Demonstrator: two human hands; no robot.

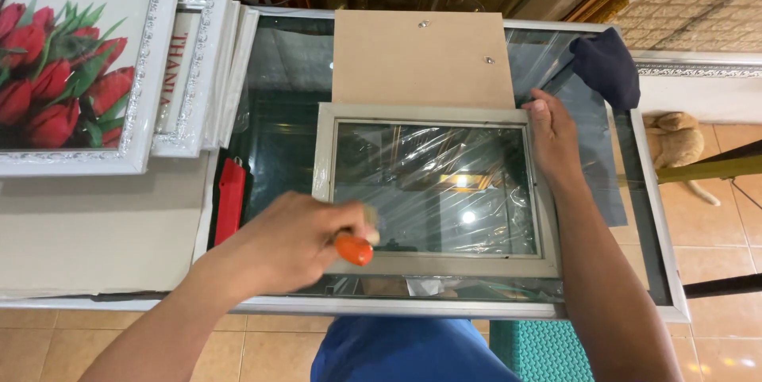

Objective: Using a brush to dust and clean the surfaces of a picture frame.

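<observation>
A pale picture frame (pixel 325 152) lies face down on a glass table top (pixel 286 80), its glass pane (pixel 432 188) reflecting light. My left hand (pixel 298 239) grips a small brush with an orange handle (pixel 355 249) over the frame's near left corner; the hand is blurred. My right hand (pixel 552 136) rests on the frame's far right corner, fingers pressing on it. A brown backing board (pixel 421 57) with two small metal hangers lies just beyond the frame.
Stacked white framed flower pictures (pixel 87 65) stand at the left on a sheet of cardboard (pixel 95 223). A red utility knife (pixel 230 195) lies left of the frame. A dark cloth (pixel 607 65) sits at the far right corner. A ginger cat (pixel 675 140) lies on the floor.
</observation>
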